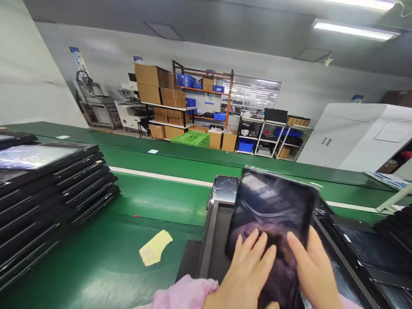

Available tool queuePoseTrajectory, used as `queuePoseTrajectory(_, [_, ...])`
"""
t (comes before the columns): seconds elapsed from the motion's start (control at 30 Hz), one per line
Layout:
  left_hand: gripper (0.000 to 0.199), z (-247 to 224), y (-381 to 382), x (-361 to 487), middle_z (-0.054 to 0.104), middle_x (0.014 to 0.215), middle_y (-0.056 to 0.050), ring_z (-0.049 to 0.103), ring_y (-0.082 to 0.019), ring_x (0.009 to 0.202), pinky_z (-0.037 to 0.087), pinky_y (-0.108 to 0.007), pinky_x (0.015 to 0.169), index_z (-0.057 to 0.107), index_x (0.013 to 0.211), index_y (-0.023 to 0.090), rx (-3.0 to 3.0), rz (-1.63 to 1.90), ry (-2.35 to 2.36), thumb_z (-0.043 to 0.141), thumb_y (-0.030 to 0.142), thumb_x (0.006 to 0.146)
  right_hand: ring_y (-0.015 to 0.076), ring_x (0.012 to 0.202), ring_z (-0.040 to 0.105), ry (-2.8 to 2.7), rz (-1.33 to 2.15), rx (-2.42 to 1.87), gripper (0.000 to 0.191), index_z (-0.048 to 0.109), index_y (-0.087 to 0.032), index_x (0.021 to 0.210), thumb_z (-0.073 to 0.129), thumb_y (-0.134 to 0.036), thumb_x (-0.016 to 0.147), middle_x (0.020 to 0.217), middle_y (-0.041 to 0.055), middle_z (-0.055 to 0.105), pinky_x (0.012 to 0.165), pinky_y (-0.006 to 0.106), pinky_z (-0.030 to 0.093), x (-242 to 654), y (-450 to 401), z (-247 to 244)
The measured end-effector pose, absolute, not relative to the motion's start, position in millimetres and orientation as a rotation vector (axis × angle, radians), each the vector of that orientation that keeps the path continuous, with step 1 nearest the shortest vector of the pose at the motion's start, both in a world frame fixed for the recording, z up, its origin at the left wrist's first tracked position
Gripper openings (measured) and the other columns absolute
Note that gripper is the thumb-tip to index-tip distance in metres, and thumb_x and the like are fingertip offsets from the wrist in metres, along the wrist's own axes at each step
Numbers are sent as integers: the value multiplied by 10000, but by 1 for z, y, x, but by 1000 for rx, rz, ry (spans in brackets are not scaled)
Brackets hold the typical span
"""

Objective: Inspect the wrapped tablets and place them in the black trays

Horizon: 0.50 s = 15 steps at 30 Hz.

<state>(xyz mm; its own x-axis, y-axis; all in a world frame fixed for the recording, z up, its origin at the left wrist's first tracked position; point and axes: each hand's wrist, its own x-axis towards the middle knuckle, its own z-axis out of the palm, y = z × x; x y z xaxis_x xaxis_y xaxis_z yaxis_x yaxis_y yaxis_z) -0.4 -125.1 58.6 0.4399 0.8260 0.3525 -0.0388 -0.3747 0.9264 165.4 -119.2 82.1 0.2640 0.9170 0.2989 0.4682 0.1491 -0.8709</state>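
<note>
A dark glossy panel (273,206), shaped like a tablet, is tilted up above a black tray (210,244). My right hand (317,268) grips its right edge, with the thumb over the front. Across the lower part of its face lies my left hand (246,268), fingers spread and touching the surface. The panel's lower end is partly hidden by my hands. Just behind the tray sits a smaller dark reflective piece (225,189).
Stacked black trays (86,184) stand at the left. More black trays with panels (363,244) are at the right. A torn yellow paper (156,247) lies on the green bench (109,257). Shelves with boxes and a white cabinet (350,133) stand beyond.
</note>
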Motion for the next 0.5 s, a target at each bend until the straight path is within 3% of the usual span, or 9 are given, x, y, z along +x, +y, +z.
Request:
queuePoseTrajectory(0.1, [738,46,-119,-10,202,1478,-154,72,-403,1370,-77,-659,1020,356,1376,230,2117,840,833,664,330,713,265,1165,511,-1316,791,-1405,481,490,-181,1241,495,-433,831,1243,93,573,989,392,419,168,-100,64])
queuePoseTrajectory(0.2, [649,29,-116,-16,245,1434,-223,130,-448,1342,-45,-738,957,416,1345,201,2199,466,998,642,284,742,265,1201,484,-1424,958,-1478,469,465,-135,1269,444,-353,854,1270,124,550,1018,430,384,161,-90,31])
queuePoseTrajectory(0.33, [538,19,-114,-19,304,1412,-201,205,-401,1341,-65,-742,950,491,1290,227,2229,244,1115,516,82,772,323,1319,307,-1915,446,-1553,450,547,-120,1215,493,-213,779,1412,175,377,1071,527,264,160,-91,17])
queuePoseTrajectory(0.4, [560,15,-114,-26,327,1406,-197,217,-401,1340,-64,-721,976,501,1283,234,2231,266,1084,603,148,739,302,1348,248,-2088,201,-1459,447,547,-148,1231,478,-211,795,1452,151,315,1086,527,236,174,-94,30])
queuePoseTrajectory(0.5, [630,1,-121,-50,378,1403,-148,227,-394,1343,14,-646,1061,526,1268,266,2164,496,1107,707,299,666,265,1308,347,-2122,221,-1513,483,490,-154,1291,444,-309,836,1415,141,384,1072,488,305,225,-100,53])
